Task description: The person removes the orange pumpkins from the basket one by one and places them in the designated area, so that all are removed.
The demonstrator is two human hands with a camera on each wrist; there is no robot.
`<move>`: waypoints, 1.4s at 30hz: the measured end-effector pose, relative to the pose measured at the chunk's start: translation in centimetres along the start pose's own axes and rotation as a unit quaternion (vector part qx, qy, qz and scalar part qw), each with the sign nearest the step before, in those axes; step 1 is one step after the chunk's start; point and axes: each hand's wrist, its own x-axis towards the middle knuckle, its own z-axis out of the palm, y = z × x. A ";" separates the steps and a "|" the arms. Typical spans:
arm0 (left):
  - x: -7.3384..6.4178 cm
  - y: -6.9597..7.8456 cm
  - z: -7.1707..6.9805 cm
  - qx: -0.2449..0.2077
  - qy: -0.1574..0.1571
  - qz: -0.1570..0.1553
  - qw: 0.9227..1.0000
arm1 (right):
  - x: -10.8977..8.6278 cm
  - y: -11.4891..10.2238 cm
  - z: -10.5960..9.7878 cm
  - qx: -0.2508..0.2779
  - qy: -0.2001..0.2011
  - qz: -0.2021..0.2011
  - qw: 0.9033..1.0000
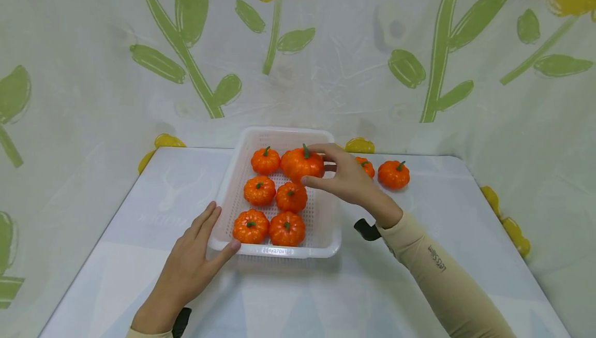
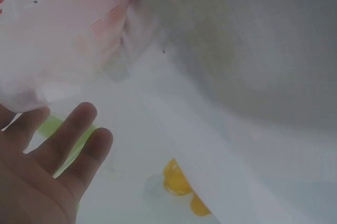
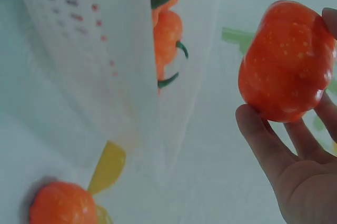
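Pumpkin (image 1: 302, 167), shiny orange, sat pinched in my right hand (image 1: 346, 175) above a white plastic basket (image 1: 322, 251). Left hand (image 1: 191, 260) just touched the basket, straight-fingered.

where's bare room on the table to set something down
Bare table: near side of the white basket, left of the right sleeve; left of the basket, beyond the left hand. Crowded: basket's left and middle, and beyond the right hand, by two pumpkins.

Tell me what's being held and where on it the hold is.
The right hand holds a pumpkin by its rounded sides, not its stem; the left hand rests against the basket.
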 end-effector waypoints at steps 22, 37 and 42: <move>0.1 0.0 0.1 -0.006 -0.007 -0.006 1.000 | -4.7 5.5 -7.0 -0.045 0.159 0.022 0.986; 0.2 -0.1 0.2 -0.005 -0.002 0.001 1.000 | -8.6 10.9 -11.5 -0.113 0.226 0.148 0.956; 0.2 -0.2 0.2 -0.007 -0.001 0.004 1.000 | -9.9 13.2 -12.6 -0.136 0.241 0.154 0.948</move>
